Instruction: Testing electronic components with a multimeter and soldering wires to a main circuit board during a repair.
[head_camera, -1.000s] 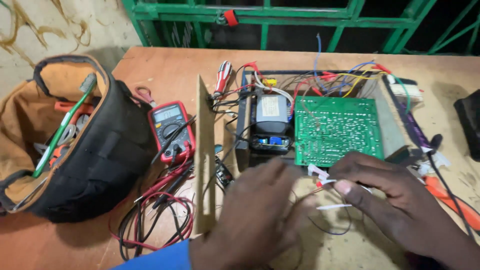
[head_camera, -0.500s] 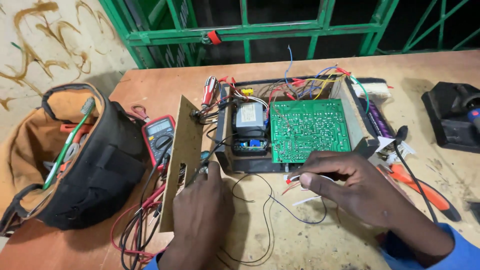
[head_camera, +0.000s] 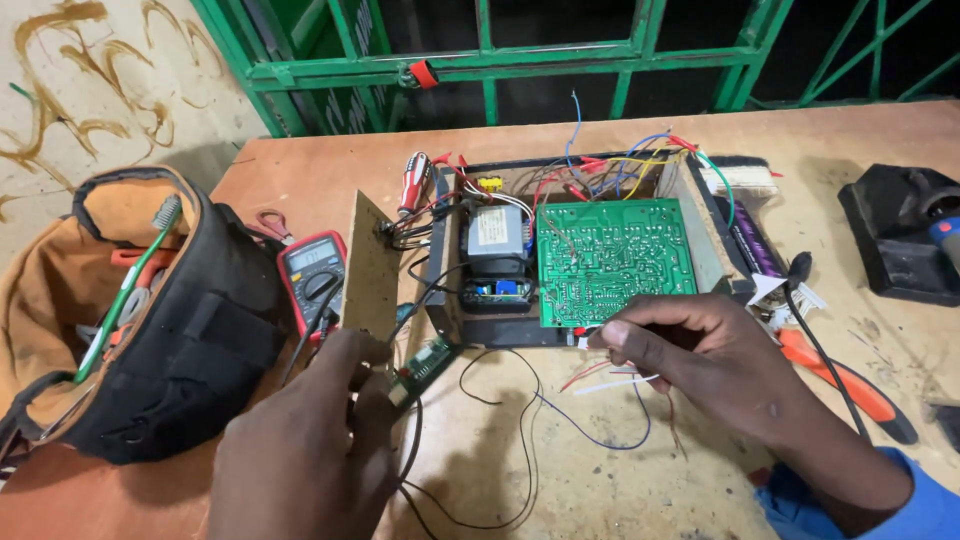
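Pinching small green board (head_camera: 424, 365) in left hand (head_camera: 310, 450) grip, long axis running up-right, right hand (head_camera: 700, 360) grip pinching white connector (head_camera: 588, 340)

the small green circuit board (head_camera: 424, 366) sits tilted at the left hand's fingertips, just in front of the open black chassis, with thin black wires trailing from it across the wooden table. the large green circuit board (head_camera: 612, 260) lies flat, solder side up, inside the chassis; its near edge meets the right hand's pinched fingers, where thin wires run out.
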